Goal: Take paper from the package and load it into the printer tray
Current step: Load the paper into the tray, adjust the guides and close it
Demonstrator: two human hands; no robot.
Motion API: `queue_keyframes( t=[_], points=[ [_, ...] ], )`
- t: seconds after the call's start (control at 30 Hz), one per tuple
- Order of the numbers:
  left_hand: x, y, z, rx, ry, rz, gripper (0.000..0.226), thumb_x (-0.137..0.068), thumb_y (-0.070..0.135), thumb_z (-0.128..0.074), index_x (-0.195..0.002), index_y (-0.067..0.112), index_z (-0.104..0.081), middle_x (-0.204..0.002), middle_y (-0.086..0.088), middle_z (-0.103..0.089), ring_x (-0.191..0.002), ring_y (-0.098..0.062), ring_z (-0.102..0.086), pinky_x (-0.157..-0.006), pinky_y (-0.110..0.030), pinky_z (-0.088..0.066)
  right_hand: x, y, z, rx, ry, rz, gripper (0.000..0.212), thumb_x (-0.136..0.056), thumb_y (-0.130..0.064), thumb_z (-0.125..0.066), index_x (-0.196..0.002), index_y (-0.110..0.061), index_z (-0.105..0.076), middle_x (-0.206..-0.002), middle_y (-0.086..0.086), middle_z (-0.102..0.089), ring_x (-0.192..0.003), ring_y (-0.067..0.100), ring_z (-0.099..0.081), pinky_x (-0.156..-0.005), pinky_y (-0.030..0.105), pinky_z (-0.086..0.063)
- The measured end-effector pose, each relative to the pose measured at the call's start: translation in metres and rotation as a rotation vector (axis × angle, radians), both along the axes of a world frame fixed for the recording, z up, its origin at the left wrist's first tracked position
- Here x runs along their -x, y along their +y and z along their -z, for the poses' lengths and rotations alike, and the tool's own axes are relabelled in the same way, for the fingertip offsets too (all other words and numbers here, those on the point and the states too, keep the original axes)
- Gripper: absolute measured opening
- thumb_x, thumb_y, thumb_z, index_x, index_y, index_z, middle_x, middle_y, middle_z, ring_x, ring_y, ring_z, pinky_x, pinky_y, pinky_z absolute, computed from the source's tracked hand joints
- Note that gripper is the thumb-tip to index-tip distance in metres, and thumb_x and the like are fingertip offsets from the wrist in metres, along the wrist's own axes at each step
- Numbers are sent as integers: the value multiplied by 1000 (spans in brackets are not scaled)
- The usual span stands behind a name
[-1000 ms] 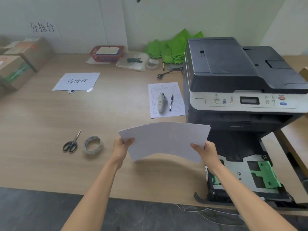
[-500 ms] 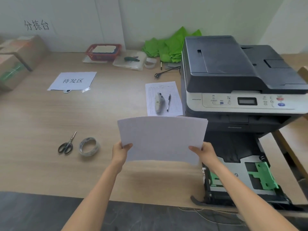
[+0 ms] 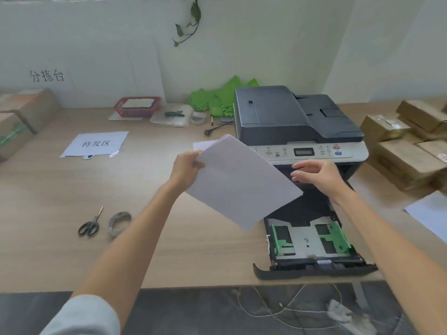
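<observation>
A stack of white paper [image 3: 242,182] hangs tilted in the air, its long side running from upper left to lower right, in front of the dark grey printer [image 3: 295,122]. My left hand [image 3: 186,168] grips the stack at its upper left edge. Just right of the stack, my right hand [image 3: 319,175] is off the paper, fingers spread and empty. Below them the printer tray [image 3: 312,264] is pulled out over the table's front edge, holding no paper, with green guides [image 3: 281,240] showing.
Scissors [image 3: 90,224] and a tape roll [image 3: 118,222] lie at front left. A labelled sheet [image 3: 96,143], a red basket [image 3: 136,107] and green cloth [image 3: 217,100] lie further back. Brown boxes [image 3: 408,151] stack at right, another at far left. Cables hang under the table.
My right hand has let go of the paper and opened beside it. My left hand has turned the stack diagonal and brought it over toward the printer. The camera view has lifted.
</observation>
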State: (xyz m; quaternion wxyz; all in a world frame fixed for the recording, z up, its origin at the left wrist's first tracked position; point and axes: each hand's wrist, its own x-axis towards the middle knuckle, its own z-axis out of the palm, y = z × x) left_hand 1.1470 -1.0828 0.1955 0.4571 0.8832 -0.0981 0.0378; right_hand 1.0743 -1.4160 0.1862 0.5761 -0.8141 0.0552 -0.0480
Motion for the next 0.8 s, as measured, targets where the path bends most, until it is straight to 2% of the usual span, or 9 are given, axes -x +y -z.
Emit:
queue_keyframes(
  t=[0.1, 0.17, 0.23, 0.33, 0.43, 0.57, 0.67, 0.73, 0.8],
  points=[
    [6, -37, -24, -119, -68, 101, 33, -74, -9, -52, -86, 14, -72, -77, -1, -56, -74, -17, -48, -55, -12, -39, 17, 1, -11, 246, 61, -159, 40, -72, -33, -77, -109, -30, -64, -94, -16, -68, -85, -2, -65, -67, 9, -45],
    [12, -63, -37, -187, -74, 163, 25, -74, -9, -54, -84, 7, -70, -75, -6, -55, -71, -21, -46, -55, -21, -39, 27, -3, -8, 303, 38, -183, 35, -77, -29, -73, -110, -26, -63, -96, -12, -64, -89, 4, -59, -68, 14, -41],
    [19, -88, -47, -222, -80, 209, 20, -73, -10, -54, -81, 3, -68, -74, -6, -54, -71, -21, -43, -56, -23, -35, 39, -14, -3, 290, 36, -140, 12, -84, -24, -65, -92, -16, -65, -89, -2, -65, -83, 14, -59, -63, 21, -41],
    [29, -124, -54, -218, -66, 204, 16, -74, -6, -56, -79, 7, -64, -76, -5, -56, -73, -23, -44, -64, -28, -37, 57, -43, 3, 175, 68, -118, 17, -88, -23, -60, -78, -12, -68, -85, 5, -69, -77, 19, -63, -65, 30, -44],
    [42, -159, -56, -294, -145, 103, 31, -75, 7, -66, -104, 17, -64, -94, -7, -64, -93, -27, -51, -83, -36, -41, 71, -71, 5, 96, 55, -111, 14, -89, -19, -59, -78, -16, -67, -86, 5, -69, -82, 23, -65, -74, 35, -49],
    [62, -183, -37, -30, -164, -57, 80, -67, 5, -77, -136, 19, -40, -138, -8, -48, -128, -26, -40, -106, -36, -35, 77, -112, 10, -17, 17, -103, 13, -90, -16, -58, -86, -8, -68, -89, 12, -70, -83, 28, -65, -75, 42, -51],
    [79, -192, -10, 298, 103, -154, 96, -69, 7, -78, -144, 26, -21, -150, -2, -31, -133, -22, -35, -108, -42, -37, 74, -136, 13, -176, 3, -153, 19, -91, -14, -56, -102, -2, -66, -102, 15, -70, -93, 28, -67, -79, 40, -55],
    [92, -197, 9, 439, 308, -46, 76, -77, 14, -72, -141, 28, -32, -142, 2, -47, -125, -13, -46, -101, -34, -39, 73, -142, 13, -256, 11, -193, 18, -90, -16, -57, -103, -7, -66, -100, 8, -71, -91, 21, -69, -74, 31, -55],
    [104, -200, 27, 466, 423, 84, 33, -87, 21, -61, -119, 29, -58, -111, 9, -71, -107, -8, -63, -90, -28, -43, 70, -144, 17, -325, 23, -200, 24, -90, -16, -57, -109, -4, -64, -105, 9, -70, -94, 23, -68, -77, 33, -55]
  ],
)
